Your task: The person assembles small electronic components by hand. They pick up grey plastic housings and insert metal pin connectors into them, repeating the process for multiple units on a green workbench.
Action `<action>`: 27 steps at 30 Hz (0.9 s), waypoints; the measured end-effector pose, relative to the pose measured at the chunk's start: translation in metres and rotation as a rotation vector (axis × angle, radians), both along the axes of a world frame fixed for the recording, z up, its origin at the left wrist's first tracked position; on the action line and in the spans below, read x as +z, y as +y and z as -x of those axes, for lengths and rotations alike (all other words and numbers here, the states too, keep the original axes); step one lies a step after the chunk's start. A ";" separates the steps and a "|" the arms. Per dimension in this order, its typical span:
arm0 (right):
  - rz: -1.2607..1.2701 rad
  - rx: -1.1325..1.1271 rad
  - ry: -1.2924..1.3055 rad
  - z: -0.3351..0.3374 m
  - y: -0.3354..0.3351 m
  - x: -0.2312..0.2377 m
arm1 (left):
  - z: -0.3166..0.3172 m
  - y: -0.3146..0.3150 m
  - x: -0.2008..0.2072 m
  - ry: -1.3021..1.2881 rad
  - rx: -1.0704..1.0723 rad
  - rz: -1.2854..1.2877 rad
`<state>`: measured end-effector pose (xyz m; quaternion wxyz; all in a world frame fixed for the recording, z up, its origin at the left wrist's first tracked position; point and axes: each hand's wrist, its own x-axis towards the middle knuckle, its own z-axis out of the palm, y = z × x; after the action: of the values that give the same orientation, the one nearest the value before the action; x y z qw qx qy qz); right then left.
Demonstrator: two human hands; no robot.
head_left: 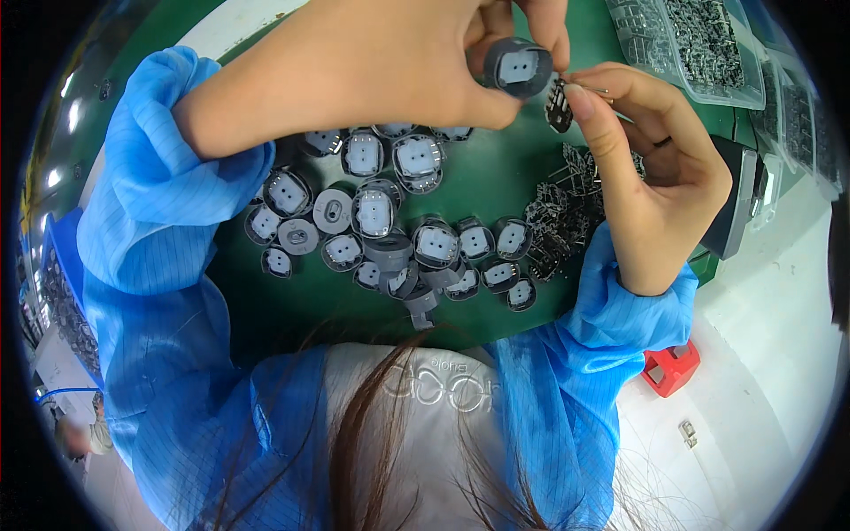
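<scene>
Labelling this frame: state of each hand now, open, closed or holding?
Left hand: closed, holding a gray round housing.
Right hand: closed, pinching a small dark part.

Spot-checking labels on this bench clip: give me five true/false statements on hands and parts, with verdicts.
1. The left hand holds a round grey housing. True.
2. The right hand is empty. False: its fingertips pinch a small dark part.
3. Loose housings lie on the green surface. True.
4. The red object lies beside the left sleeve. False: the red object is by the right sleeve.
5. A clear tray sits at upper right. True.
</scene>
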<state>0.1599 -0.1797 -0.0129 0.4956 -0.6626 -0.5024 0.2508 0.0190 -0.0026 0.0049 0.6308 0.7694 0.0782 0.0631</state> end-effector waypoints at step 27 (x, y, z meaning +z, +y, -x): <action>-0.162 -0.153 -0.383 0.008 0.008 -0.016 | 0.009 -0.018 -0.019 0.015 0.088 0.006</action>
<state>0.1517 -0.1714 -0.0285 0.4604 -0.6922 -0.5542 0.0410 0.0103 -0.0210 -0.0139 0.6291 0.7638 0.1169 0.0847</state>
